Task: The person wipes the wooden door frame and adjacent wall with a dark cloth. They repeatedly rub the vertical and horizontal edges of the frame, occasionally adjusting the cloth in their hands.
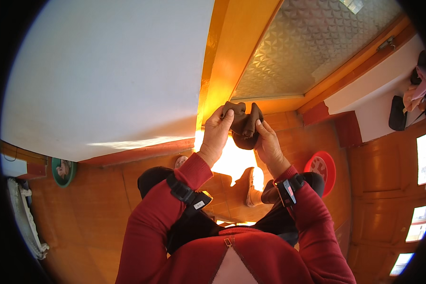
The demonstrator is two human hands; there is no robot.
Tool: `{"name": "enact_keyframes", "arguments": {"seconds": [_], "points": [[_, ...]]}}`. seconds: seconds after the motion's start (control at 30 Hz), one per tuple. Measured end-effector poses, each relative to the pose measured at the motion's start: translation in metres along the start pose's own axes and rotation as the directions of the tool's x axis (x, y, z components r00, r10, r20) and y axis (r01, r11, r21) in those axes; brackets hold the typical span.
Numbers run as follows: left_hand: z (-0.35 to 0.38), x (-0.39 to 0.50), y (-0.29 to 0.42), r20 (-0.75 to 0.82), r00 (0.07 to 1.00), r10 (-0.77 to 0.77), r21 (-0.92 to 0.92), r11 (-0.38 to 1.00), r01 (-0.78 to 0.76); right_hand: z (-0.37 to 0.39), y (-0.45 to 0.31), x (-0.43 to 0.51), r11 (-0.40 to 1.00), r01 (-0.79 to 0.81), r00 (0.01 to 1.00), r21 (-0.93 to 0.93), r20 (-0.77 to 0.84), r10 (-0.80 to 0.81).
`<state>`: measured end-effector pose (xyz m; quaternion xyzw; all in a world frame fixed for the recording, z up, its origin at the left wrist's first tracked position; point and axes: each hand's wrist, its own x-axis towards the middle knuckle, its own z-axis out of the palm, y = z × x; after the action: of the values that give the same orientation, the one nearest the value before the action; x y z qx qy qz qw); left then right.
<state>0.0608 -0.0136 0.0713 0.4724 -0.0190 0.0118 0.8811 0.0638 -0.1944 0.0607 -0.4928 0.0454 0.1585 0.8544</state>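
Observation:
A dark brown piece of cloth (242, 122) is held up between both hands, bunched and folded over itself, with a rounded part hanging below. My left hand (216, 133) pinches its left side between thumb and fingers. On the right, my right hand (269, 143) grips the other edge, the thumb lying on top of the fabric. Which garment the cloth belongs to, I cannot tell. Both wrists carry strapped black devices over red sleeves. Beneath the hands, bright sunlight falls on the floor.
A red plastic basin (331, 174) stands on the tiled floor (92, 198) at the right, near my knee. At the far left is a green basin (64, 183) with cloth inside. Ahead are a white wall (103, 78) and a door with patterned glass (305, 46). Clothes (417, 92) hang far right.

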Motion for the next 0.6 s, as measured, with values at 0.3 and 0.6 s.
{"name": "enact_keyframes", "arguments": {"seconds": [0.3, 0.6], "points": [[-0.010, 0.002, -0.027, -0.268, 0.945, 0.187, 0.391, 0.918, -0.071, -0.005, -0.003, -0.013, 0.972, 0.186, 0.965, -0.144, -0.160, -0.208], [0.003, -0.006, -0.006, 0.112, 0.987, 0.115, 0.715, 0.681, -0.160, 0.013, 0.002, -0.026, 0.899, 0.177, 0.971, -0.401, -0.079, -0.227]]}}
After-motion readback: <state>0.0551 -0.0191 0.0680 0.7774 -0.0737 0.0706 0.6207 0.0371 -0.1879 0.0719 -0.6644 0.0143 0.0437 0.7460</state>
